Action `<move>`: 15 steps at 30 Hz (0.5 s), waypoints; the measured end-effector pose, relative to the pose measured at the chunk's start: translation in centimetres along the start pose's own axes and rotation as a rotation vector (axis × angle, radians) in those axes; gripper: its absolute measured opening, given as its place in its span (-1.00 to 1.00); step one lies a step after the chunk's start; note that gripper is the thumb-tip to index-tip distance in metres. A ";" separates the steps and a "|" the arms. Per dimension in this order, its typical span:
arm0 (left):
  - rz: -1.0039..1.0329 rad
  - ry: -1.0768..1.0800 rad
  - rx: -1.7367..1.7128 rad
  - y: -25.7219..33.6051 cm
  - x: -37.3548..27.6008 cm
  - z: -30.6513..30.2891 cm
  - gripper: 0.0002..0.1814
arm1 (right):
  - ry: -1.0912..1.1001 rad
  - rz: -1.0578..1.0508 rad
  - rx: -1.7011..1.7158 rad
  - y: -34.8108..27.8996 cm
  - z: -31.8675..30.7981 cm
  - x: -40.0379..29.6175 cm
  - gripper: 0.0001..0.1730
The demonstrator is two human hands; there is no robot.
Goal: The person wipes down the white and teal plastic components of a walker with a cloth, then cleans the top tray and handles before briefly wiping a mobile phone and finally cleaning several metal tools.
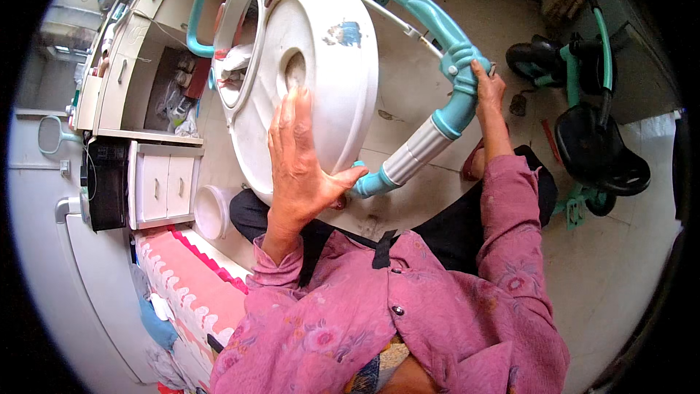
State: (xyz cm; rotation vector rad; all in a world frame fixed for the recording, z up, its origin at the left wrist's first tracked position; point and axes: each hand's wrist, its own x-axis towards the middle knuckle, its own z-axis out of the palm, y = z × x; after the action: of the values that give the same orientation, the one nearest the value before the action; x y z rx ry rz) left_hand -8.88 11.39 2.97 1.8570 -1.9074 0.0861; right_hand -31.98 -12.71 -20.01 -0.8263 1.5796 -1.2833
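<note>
A large white plastic piece of baby gear [342, 82], with an oval opening and a cup-like recess, stands tilted in front of me. A curved teal plastic tube frame [456, 104] with a grey ribbed sleeve [418, 150] arcs along its right side. My left hand [301, 161] lies against the white panel just below the recess, fingers extended, thumb out towards the tube's lower end. My right hand [488, 87] grips the frame at its teal joint. Crumpled white material [236, 60] shows in the oval opening. A teal handle [196, 19] sticks out on the left.
A teal and black child's tricycle [596, 148] stands on the right. On the left are a white cabinet [167, 183], a white bucket [212, 212] and a bed with a pink cover [191, 279]. My knees are either side of the gear.
</note>
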 end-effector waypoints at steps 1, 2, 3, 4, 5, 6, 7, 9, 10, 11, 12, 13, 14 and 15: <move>0.004 0.022 0.034 0.0 -0.4 0.3 0.28 | -0.010 0.039 -0.014 0.7 0.2 0.0 -0.32; 0.007 0.044 0.069 -0.1 -1.0 0.7 0.24 | -0.043 0.109 -0.061 1.6 0.3 0.3 -0.34; 0.009 0.076 0.124 -0.5 -1.8 1.3 0.19 | -0.038 0.133 -0.057 3.6 0.5 1.1 -0.34; 0.021 0.107 0.171 -1.3 -2.5 2.2 0.15 | -0.020 0.156 -0.052 6.2 0.3 2.2 -0.35; 0.020 0.133 0.235 -1.9 -2.9 2.4 0.10 | -0.022 0.189 -0.045 7.5 0.9 2.5 -0.36; 0.022 0.191 0.274 -2.4 -3.3 2.5 -0.03 | -0.052 0.205 -0.055 8.0 1.8 1.3 -0.38; 0.051 0.195 0.270 -2.5 -2.6 3.4 -0.04 | -0.079 0.194 -0.096 10.5 1.1 2.8 -0.42; 0.131 0.208 0.254 -1.9 0.0 4.7 -0.07 | -0.113 0.171 -0.165 17.5 -1.6 7.5 -0.49; 0.160 0.210 0.277 -1.9 0.1 5.0 -0.09 | -0.155 0.162 -0.172 18.2 -1.4 6.9 -0.56; 0.148 0.198 0.289 -2.0 0.1 5.0 -0.09 | -0.192 0.204 -0.062 18.7 -1.2 6.5 -0.60; 0.122 0.176 0.313 -2.5 -0.2 4.4 -0.09 | -0.245 0.260 0.045 17.3 0.1 4.4 -0.64; 0.109 0.162 0.310 -2.6 -0.5 4.7 -0.09 | -0.267 0.300 0.147 16.9 -0.3 3.8 -0.68; 0.103 0.152 0.312 -2.6 -0.7 5.1 -0.09 | -0.282 0.337 0.172 16.9 -0.8 3.5 -0.71; 0.104 0.149 0.313 -2.3 -0.6 5.4 -0.09 | -0.291 0.367 0.203 17.0 -1.5 3.8 -0.75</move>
State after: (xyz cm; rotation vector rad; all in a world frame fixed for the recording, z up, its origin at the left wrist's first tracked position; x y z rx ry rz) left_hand -8.23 9.78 -2.66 1.8809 -1.9725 0.5702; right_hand -33.99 -11.63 -37.33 -0.5361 1.2730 -0.9878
